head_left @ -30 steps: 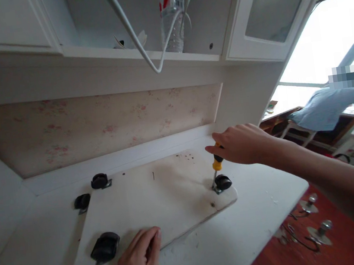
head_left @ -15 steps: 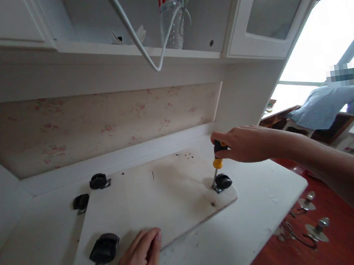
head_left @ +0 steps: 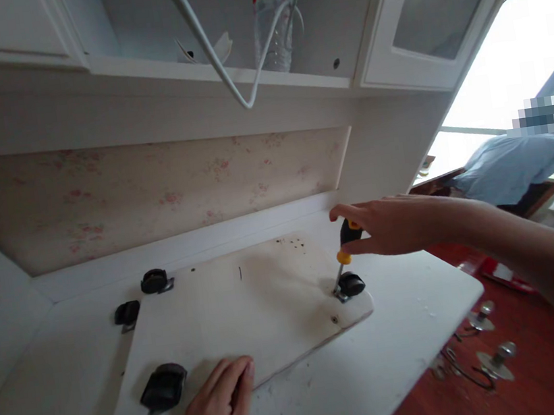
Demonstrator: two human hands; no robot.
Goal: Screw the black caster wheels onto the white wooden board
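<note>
A white board (head_left: 229,309) with rounded corners lies flat on a white desk. My right hand (head_left: 380,224) is closed round the black and yellow handle of a screwdriver (head_left: 347,242). The screwdriver stands slightly tilted, its tip down at the metal plate of a black caster (head_left: 352,284) by the board's right end. My left hand (head_left: 218,402) holds the board's near edge, fingers bent and close together. Just left of it a larger-looking black caster (head_left: 164,388) sits on the board. Another caster (head_left: 154,281) is at the far left corner.
A loose caster (head_left: 128,313) lies left of the board. Overhead, a white cable (head_left: 217,65) hangs from a shelf holding a plastic bottle (head_left: 277,30). A lamp-like metal fixture (head_left: 494,362) is on the red floor at right. A person in light blue (head_left: 511,163) bends near the window.
My right hand and the screwdriver handle have tilted slightly to the right, while the tip stays at the caster plate. My left hand keeps its place on the board. The view has shifted slightly.
</note>
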